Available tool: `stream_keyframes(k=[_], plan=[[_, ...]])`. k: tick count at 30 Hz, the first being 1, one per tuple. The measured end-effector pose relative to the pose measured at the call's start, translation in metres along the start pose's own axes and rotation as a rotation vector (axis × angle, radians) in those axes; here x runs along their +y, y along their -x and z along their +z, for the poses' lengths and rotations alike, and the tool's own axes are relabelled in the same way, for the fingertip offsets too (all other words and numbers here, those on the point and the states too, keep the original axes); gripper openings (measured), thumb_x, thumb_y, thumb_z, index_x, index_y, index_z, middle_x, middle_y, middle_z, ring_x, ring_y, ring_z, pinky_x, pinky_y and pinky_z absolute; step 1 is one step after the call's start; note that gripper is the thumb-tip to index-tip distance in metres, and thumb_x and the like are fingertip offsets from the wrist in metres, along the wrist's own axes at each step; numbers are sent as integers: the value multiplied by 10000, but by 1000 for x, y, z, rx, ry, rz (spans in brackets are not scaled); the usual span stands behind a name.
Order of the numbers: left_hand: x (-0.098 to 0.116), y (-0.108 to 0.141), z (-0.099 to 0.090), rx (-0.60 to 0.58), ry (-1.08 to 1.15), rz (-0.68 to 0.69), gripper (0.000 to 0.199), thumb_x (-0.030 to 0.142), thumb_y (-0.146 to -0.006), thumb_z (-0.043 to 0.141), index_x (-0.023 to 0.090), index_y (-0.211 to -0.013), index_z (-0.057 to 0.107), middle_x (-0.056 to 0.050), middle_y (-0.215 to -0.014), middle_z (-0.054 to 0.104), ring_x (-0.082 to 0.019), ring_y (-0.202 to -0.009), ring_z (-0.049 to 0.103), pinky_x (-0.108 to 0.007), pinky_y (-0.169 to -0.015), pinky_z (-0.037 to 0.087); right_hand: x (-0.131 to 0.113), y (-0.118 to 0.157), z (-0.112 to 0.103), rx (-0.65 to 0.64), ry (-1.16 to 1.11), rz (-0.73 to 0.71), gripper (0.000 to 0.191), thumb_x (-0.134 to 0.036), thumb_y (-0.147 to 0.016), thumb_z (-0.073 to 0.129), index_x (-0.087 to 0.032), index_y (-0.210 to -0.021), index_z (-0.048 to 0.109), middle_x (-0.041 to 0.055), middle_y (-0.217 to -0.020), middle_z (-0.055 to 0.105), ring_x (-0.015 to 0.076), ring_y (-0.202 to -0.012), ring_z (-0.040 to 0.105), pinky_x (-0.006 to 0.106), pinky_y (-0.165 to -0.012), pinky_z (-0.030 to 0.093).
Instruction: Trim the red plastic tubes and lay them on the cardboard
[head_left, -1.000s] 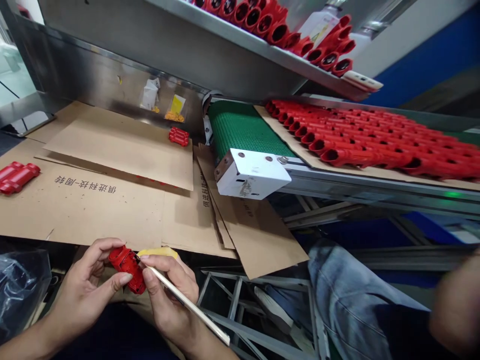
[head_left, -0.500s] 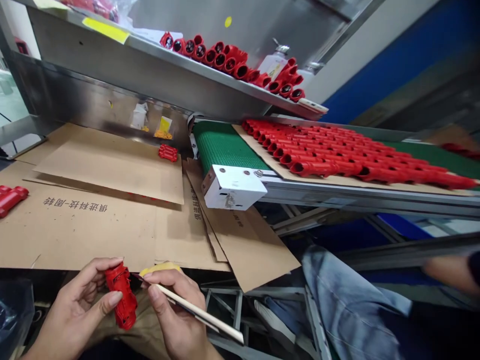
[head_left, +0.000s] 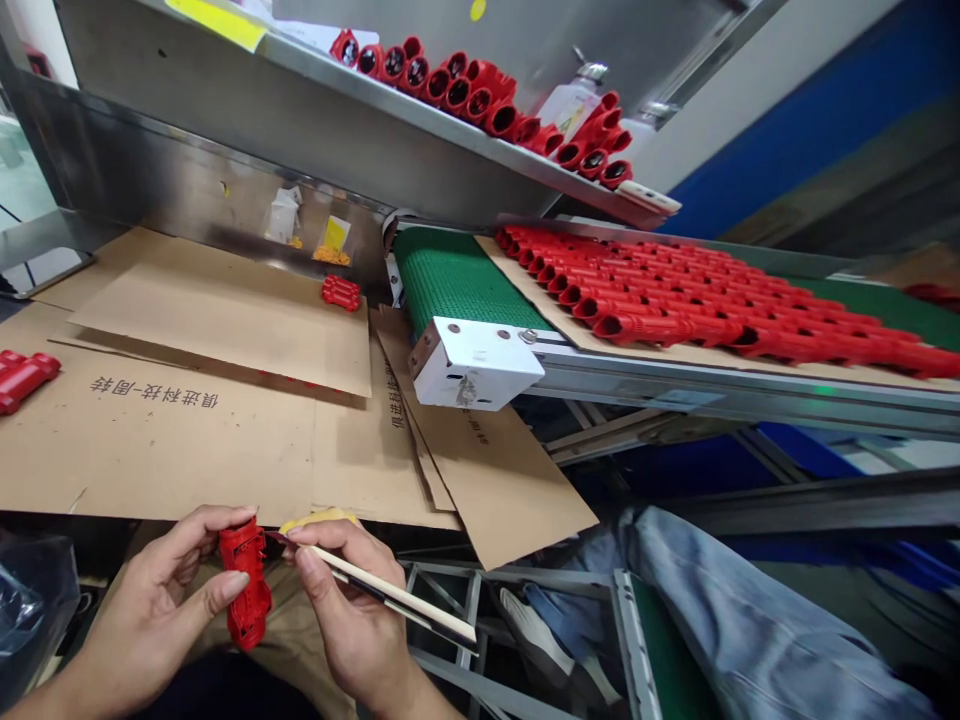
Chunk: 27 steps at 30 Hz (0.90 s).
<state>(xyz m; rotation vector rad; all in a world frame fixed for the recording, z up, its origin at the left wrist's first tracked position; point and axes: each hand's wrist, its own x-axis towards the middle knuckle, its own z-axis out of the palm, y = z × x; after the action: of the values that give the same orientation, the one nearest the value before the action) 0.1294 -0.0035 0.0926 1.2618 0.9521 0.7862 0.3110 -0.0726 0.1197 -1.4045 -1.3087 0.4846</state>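
Ribbed red plastic part [head_left: 246, 585] now more upright in left hand [head_left: 161, 620], thin blade [head_left: 390, 600] alongside.

Beyond my grip lie flat cardboard sheets [head_left: 187, 420]. Farther right, a green conveyor belt [head_left: 450, 280] carries rows of red tubes [head_left: 712, 300]; above, a steel shelf [head_left: 315, 110] holds more.

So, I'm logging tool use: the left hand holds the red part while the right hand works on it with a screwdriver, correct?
Not quite. The left hand holds the red part, but the right hand holds a thin pale stick, not a screwdriver, as the head view shows.
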Motion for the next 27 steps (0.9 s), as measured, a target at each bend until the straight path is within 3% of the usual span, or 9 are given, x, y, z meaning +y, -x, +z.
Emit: stream_keyframes(k=[6,11,14,18,21,24,27], plan=[[-6,-8,-10,35,-4,58,369,421,-856,796,281,-1192,739,-42,-1136,769,-179,-1024,742,-202,-925,586,-1,2,-5,-61,16,30,95,-227,-980,658,-217,-952,747,-4,-838,773,125,-776,743,212,-710,561],[-7,-18,-22,-123,-72,109,366,358,-881,786,309,-1238,723,-32,-1179,769,-162,-1045,751,-159,-905,583,-3,-3,-12,45,81,-99,168,-135,-960,633,-239,-1058,722,-11,-934,779,120,-814,738,218,-759,570],[-7,-14,-14,-58,-86,150,305,372,-926,737,345,-1230,721,6,-1181,763,-126,-1059,740,-122,-930,554,-5,-10,-11,-21,110,-116,174,-118,-954,601,-209,-1041,721,-5,-857,764,128,-802,706,225,-774,554],[-14,-10,-12,-111,-337,413,400,287,-966,683,386,-1349,628,32,-1269,740,-106,-1117,725,-120,-992,523,-6,-19,-5,-165,82,-27,135,-188,-945,702,-164,-1059,770,36,-928,788,137,-827,712,223,-787,540],[-17,-10,-18,-142,-530,587,471,248,-980,649,344,-1429,543,-5,-1335,712,-113,-1177,702,-138,-1040,501,-4,-25,-3,-265,29,97,106,-228,-921,753,-161,-979,810,46,-867,790,141,-764,705,228,-736,524],[-15,-9,-20,-151,-580,659,454,227,-995,613,301,-1432,519,-29,-1323,709,-117,-1192,690,-153,-1074,482,-1,-32,-7,-325,-63,222,83,-229,-892,761,-173,-862,814,36,-794,764,135,-713,667,225,-678,494],[-11,-8,-20,-179,-579,676,434,208,-1002,585,289,-1423,513,-30,-1306,711,-121,-1200,685,-165,-1083,482,-1,-37,-11,-371,-83,248,96,-227,-872,756,-171,-798,785,16,-730,713,126,-701,622,217,-659,457]])
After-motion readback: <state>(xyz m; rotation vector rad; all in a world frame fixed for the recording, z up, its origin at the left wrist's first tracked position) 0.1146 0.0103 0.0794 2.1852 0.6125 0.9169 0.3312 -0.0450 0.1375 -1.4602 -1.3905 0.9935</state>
